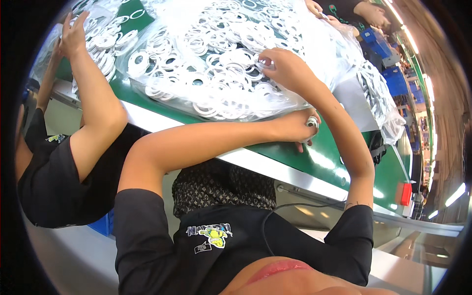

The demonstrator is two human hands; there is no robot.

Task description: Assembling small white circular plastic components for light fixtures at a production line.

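Note:
My left hand rests low over the table's near edge, its fingers wrapped round a few white rings that look stacked. Beyond it my right hand is at the right part of a big heap of flat white rings. Its thumb and fingertips are curled together in a pinch against the heap; whatever lies between them is too small to make out. Under the heap spreads a clear plastic bag, its near edge just behind my left forearm.
The green table has a pale metal edge. A co-worker's arm reaches in at left, and another person's hands show at far right. Bagged white parts lie right, with blue bins behind; a red block sits at the right.

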